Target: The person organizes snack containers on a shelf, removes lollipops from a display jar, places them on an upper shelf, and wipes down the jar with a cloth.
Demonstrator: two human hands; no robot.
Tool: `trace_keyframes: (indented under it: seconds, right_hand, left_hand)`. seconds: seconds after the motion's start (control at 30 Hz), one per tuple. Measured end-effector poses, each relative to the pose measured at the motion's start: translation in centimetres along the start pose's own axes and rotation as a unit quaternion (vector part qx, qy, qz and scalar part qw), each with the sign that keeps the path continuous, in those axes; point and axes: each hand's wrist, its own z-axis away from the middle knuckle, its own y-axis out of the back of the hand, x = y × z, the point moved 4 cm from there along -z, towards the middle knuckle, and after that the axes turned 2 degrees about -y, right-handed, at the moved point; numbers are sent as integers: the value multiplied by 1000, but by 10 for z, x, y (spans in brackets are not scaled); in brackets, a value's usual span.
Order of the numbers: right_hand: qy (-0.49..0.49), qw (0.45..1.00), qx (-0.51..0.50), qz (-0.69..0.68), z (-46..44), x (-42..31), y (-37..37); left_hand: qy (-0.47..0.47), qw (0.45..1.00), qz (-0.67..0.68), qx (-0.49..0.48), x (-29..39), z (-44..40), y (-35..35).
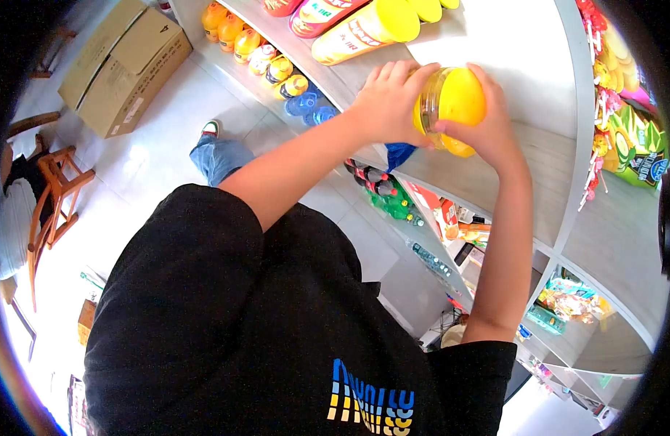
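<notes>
A jar with a yellow lid (462, 98) and a clear side is held between my two hands above a grey shelf. My left hand (396, 102) grips its left side, fingers curled round the clear part. My right hand (487, 131) wraps the right side, with the thumb across the near face and fingers over the far edge. Just beyond the jar, a tall container with a yellow lid (356, 36) lies near other red and yellow-lidded ones. A dark blue item (400, 154) shows partly below my left hand.
Orange-capped bottles (229, 30) line a shelf at the upper left. Snack bags (636, 149) and hanging packets are at the right. Lower shelves hold bottles (393, 200) and boxes. A cardboard box (128, 65) and wooden stool (57, 182) stand on the floor.
</notes>
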Motion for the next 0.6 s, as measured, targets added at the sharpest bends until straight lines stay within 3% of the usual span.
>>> trace_keyframes:
  seconds: [0.07, 0.13, 0.2, 0.3, 0.6]
  right_hand:
    - [33, 997, 10, 70, -2, 9, 2]
    - [67, 988, 18, 140, -2, 4, 4]
    - [-179, 982, 8, -65, -3, 16, 6]
    - [-203, 966, 2, -158, -7, 6, -5]
    - [-153, 983, 19, -99, -7, 10, -5]
  left_hand:
    - [-74, 997, 14, 9, -2, -7, -3]
    - [-74, 996, 41, 1, -9, -11, -12]
    - [-72, 995, 67, -8, -11, -8, -17]
    - [-28, 997, 69, -22, -12, -2, -19]
    - [-33, 997, 62, 5, -8, -2, -16]
